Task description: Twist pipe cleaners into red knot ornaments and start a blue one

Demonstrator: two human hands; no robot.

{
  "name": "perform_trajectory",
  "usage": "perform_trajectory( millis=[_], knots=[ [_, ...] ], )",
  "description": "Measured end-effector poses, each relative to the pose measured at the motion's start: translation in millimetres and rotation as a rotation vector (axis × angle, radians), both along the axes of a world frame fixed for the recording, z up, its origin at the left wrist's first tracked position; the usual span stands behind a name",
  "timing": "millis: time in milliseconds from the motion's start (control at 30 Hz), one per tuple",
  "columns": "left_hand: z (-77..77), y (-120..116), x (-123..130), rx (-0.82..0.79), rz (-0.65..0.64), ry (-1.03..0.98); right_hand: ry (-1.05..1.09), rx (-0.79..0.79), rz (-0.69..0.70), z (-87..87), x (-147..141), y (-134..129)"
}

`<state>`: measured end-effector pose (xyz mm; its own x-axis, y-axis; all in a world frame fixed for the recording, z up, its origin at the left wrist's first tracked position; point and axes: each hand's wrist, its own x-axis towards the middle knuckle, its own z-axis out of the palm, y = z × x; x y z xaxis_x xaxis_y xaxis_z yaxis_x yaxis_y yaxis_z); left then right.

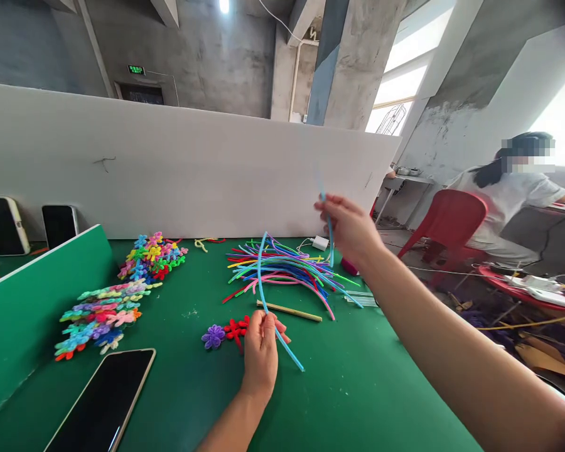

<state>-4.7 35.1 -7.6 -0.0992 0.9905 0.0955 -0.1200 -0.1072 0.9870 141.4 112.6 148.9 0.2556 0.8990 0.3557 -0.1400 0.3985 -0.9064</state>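
My left hand (260, 345) is closed on a light-blue pipe cleaner (260, 270), which curves upward from the fingers and sticks out below them to the right. Raised in front of the white board, my right hand (351, 227) pinches another light-blue pipe cleaner (331, 242); its upper end is blurred. Between and behind the hands lies a loose pile of coloured pipe cleaners (282, 267). Just beyond my left hand is a wooden stick (292, 311). Beside that hand, a red flower shape (235, 329) is partly covered, with a purple fuzzy flower (213, 337) left of it.
Stacked fuzzy flowers (98, 317) and a second heap (153, 256) lie left on the green table (179, 389). A phone (106, 402) rests at front left, near a green divider (47, 320). The white board (193, 169) bounds the back. A person (508, 194) sits at right.
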Motion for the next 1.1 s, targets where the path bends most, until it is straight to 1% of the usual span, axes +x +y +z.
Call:
perform_trajectory(
  millis=[67,133,200,233,300,433,533,600,633,700,800,900,1000,1100],
  knots=[
    [-1.6,2.6,-0.7,0.007,0.043,-0.048,-0.298,-0.016,0.027,-33.4,-11.1,-13.0],
    [-3.5,4.9,-1.1,0.022,0.081,-0.077,-0.566,-0.02,0.09,-70.2,-22.4,-28.3],
    [-5.4,6.9,-1.4,0.038,0.115,-0.075,-0.71,-0.061,0.185,-100.6,-31.3,-42.7],
    [-6.4,7.8,-1.7,0.044,0.129,-0.066,-0.757,-0.088,0.229,-111.5,-34.7,-48.7],
    [-7.9,9.0,-2.5,0.048,0.149,-0.045,-0.823,-0.112,0.264,-124.7,-39.7,-57.2],
    [-8.2,10.5,-4.8,0.046,0.166,-0.024,-0.864,-0.104,0.23,-131.5,-45.6,-63.8],
    [-6.9,11.0,-6.5,0.044,0.15,-0.002,-0.879,-0.06,0.29,-132.7,-45.8,-63.5],
    [-6.4,10.7,-7.0,0.027,0.158,0.024,-0.97,-0.017,0.275,-131.8,-41.3,-58.1],
    [-6.4,10.4,-6.9,0.016,0.172,0.038,-1.027,-0.003,0.232,-130.5,-37.1,-52.6],
    [-7.1,9.1,-5.9,0.004,0.203,0.061,-1.115,-0.007,0.07,-126.5,-25.0,-35.8],
    [-9.4,6.9,-3.1,0.0,0.206,0.091,-1.165,-0.045,-0.135,-120.6,-2.8,-0.7],
    [-12.2,6.0,-1.2,-0.012,0.209,0.109,-1.257,-0.101,-0.298,-121.2,12.4,32.3],
    [-13.6,6.9,-1.5,-0.017,0.245,0.15,-1.369,-0.137,-0.354,-130.4,15.4,53.2],
    [-14.3,8.2,-2.2,-0.009,0.264,0.172,-1.487,-0.116,-0.313,-142.6,12.3,61.7]
  ],
)
